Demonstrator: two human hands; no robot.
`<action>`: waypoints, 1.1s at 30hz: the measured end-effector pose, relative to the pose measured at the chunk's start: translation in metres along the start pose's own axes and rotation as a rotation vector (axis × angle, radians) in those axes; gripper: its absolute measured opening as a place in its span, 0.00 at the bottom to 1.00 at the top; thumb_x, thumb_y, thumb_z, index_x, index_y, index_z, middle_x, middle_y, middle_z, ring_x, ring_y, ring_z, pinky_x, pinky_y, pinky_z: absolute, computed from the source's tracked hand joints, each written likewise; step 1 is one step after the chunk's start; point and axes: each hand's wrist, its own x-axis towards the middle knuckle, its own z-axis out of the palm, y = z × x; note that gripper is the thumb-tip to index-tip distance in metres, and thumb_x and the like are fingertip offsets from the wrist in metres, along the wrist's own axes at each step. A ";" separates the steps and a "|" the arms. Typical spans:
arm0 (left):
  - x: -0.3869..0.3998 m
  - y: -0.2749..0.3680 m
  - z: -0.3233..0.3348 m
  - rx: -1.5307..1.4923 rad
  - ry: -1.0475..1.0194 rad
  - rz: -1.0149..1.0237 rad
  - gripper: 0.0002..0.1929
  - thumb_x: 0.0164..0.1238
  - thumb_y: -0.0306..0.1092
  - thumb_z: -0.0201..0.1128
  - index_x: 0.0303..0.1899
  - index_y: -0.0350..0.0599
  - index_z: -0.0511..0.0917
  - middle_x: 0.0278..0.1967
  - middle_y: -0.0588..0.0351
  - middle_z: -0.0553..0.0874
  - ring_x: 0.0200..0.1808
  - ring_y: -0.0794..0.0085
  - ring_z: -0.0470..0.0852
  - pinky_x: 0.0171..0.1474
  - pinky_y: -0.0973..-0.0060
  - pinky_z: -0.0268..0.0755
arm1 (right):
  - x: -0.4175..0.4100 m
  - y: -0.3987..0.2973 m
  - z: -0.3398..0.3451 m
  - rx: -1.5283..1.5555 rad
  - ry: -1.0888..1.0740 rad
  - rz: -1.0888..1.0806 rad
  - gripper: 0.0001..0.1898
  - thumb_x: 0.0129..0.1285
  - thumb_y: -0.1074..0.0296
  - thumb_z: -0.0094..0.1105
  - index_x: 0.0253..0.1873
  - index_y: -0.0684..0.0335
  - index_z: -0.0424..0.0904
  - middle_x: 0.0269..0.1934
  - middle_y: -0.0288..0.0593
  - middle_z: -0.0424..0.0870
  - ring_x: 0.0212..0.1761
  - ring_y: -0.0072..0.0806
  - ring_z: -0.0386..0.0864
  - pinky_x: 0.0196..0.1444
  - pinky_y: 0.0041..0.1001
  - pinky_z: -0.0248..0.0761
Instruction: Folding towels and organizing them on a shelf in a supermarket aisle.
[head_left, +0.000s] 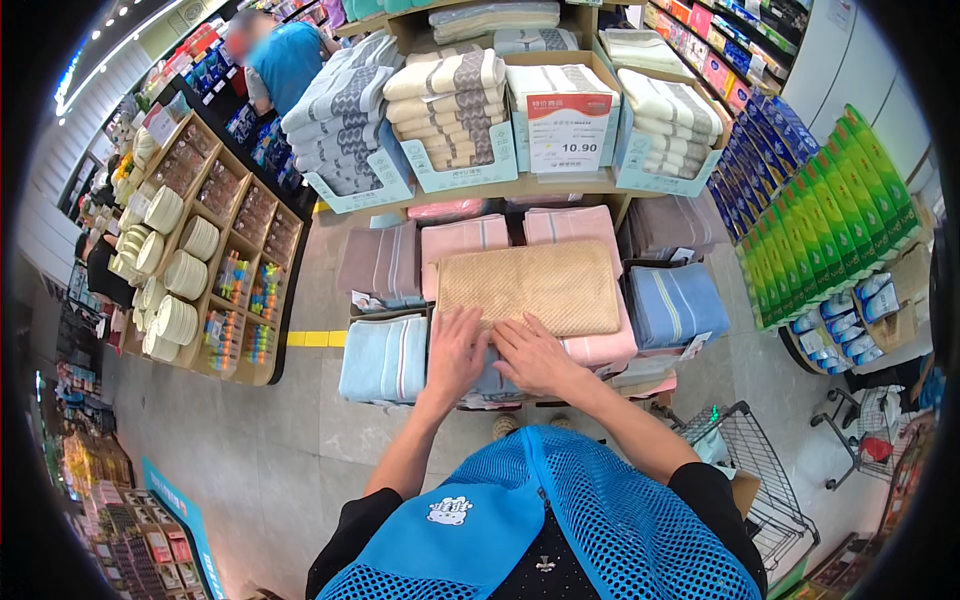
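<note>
A folded tan towel (536, 285) with a waffle-like weave lies across stacks of folded towels in front of me. My left hand (457, 349) rests at its near left edge, fingers spread over the fabric. Close beside it, my right hand (534, 352) lies palm down with fingertips on the towel's near edge. Neither hand grips anything. Under and around the tan towel are pink towels (465, 232), a light blue stack (384, 360) on the left and a blue stack with yellow stripes (671, 300) on the right.
Cardboard trays of cream towels (446, 112) and grey towels (337, 120) stand on the shelf behind, beside a price sign (568, 133). Left is a wooden rack of bowls (184, 274); right, green packs (832, 217). A wire shopping cart (750, 465) stands behind right. A person in blue (292, 64) bends far left.
</note>
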 end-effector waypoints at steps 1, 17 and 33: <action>0.001 0.005 0.005 -0.087 -0.089 -0.012 0.22 0.75 0.33 0.62 0.65 0.32 0.74 0.59 0.36 0.83 0.66 0.40 0.77 0.74 0.44 0.59 | -0.002 0.003 -0.003 0.024 0.086 0.010 0.32 0.71 0.50 0.59 0.68 0.73 0.73 0.68 0.56 0.76 0.73 0.47 0.71 0.78 0.51 0.55; 0.010 0.056 0.066 0.052 -0.326 0.125 0.45 0.78 0.61 0.52 0.77 0.25 0.55 0.77 0.29 0.60 0.80 0.40 0.58 0.81 0.46 0.45 | -0.038 0.107 -0.049 0.242 0.266 0.957 0.30 0.66 0.55 0.63 0.67 0.71 0.74 0.47 0.68 0.86 0.52 0.67 0.83 0.58 0.53 0.75; 0.025 0.061 0.084 0.010 -0.160 0.037 0.50 0.75 0.66 0.53 0.76 0.23 0.56 0.76 0.26 0.61 0.80 0.41 0.58 0.80 0.46 0.46 | -0.033 0.138 -0.035 0.861 0.399 0.979 0.20 0.72 0.59 0.63 0.54 0.76 0.80 0.40 0.49 0.89 0.40 0.27 0.86 0.43 0.29 0.77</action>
